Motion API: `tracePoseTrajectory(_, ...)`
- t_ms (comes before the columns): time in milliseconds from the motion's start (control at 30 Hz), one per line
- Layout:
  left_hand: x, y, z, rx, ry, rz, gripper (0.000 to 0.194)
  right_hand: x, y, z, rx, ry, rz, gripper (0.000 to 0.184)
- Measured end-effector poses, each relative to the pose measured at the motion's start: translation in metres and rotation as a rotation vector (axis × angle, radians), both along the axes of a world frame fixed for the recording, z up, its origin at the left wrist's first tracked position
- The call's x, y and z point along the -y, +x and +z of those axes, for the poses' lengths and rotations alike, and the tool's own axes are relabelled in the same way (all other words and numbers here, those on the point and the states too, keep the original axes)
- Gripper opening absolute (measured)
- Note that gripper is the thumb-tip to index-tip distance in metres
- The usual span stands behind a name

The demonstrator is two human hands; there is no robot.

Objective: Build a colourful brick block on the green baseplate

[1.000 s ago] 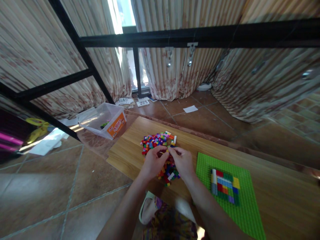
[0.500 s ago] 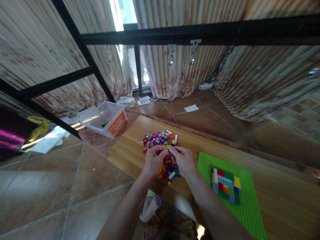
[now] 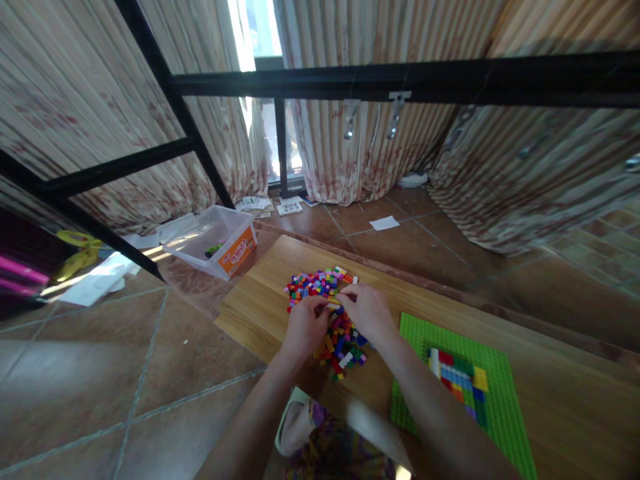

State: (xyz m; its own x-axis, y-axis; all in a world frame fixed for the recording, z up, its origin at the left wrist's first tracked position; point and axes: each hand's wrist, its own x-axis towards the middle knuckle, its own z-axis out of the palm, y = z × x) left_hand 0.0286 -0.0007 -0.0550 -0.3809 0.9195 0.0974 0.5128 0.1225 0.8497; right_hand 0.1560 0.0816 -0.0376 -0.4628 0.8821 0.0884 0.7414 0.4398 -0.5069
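My left hand (image 3: 306,327) and my right hand (image 3: 369,313) meet over a heap of small coloured toy bricks (image 3: 345,343) on a wooden table. Both hands are closed in a pinch, fingertips almost touching. A yellow and white toy brick piece (image 3: 333,304) shows between them; whether it is one brick or two is hard to tell. More loose bricks spread just beyond my fingers. To the right lies a green baseplate (image 3: 507,400) with a block of joined bricks (image 3: 457,377) on it, partly covered by my right forearm.
A clear plastic box (image 3: 200,250) with an orange label stands left of the wooden table (image 3: 265,280), a few bricks inside. Black metal bars (image 3: 320,83) cross ahead, in front of striped curtains. Papers (image 3: 384,223) lie on the tiled floor.
My fingertips have drawn slightly apart, showing the yellow and white piece between them. My right forearm now covers more of the brick block. The whole view has shifted a little.
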Motion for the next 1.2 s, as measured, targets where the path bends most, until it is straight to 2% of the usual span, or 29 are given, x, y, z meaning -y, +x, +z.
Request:
tracePoseTrajectory(167, 0.002, 0.000, 0.002, 0.025, 0.033, 0.030, 0.018, -0.033, -0.006, -0.006, -0.015, 0.098, -0.057, 0.023)
tracePoseTrajectory(267, 0.004, -0.001, 0.003, 0.057, 0.036, 0.037, 0.017, -0.049, -0.016, -0.013, 0.047, 0.119, -0.028, 0.024)
tracePoseTrajectory(400, 0.004, -0.003, 0.002, 0.098, 0.029, 0.039, 0.016, -0.055, -0.025, -0.020, 0.116, 0.123, 0.046, 0.022)
tracePoseTrajectory(533, 0.005, -0.004, -0.001, 0.151, 0.045, 0.061, 0.013, -0.052, -0.024, -0.021, 0.016, 0.083, 0.044, 0.020)
tracePoseTrajectory(633, 0.005, -0.004, -0.004, 0.222, 0.056, 0.071, 0.013, -0.043, -0.018, -0.019, -0.261, -0.061, 0.021, 0.019)
tracePoseTrajectory(767, 0.005, 0.000, -0.001, 0.394, 0.127, 0.083, 0.028, -0.018, -0.008, -0.011, -0.819, -0.526, 0.033, 0.026)
tracePoseTrajectory(833, 0.005, 0.004, 0.005, 0.499, 0.155, 0.044, 0.040, -0.004, -0.003, -0.006, -0.973, -0.739, 0.017, 0.031)
tracePoseTrajectory(933, 0.007, 0.009, 0.016, 0.621, 0.174, -0.034, 0.049, 0.012, 0.003, 0.000, -1.090, -0.932, -0.021, 0.032)
tracePoseTrajectory(1067, 0.010, 0.010, 0.026, 0.686, 0.187, -0.077, 0.038, 0.023, 0.009, 0.007, -1.137, -1.045, -0.001, 0.032)
tracePoseTrajectory(1133, 0.011, 0.009, 0.028, 0.708, 0.181, -0.050, 0.034, 0.027, 0.011, 0.011, -1.121, -0.998, -0.005, 0.033)
tracePoseTrajectory(1200, 0.011, 0.010, 0.029, 0.719, 0.168, -0.014, 0.031, 0.030, 0.011, 0.013, -1.082, -0.880, -0.029, 0.034)
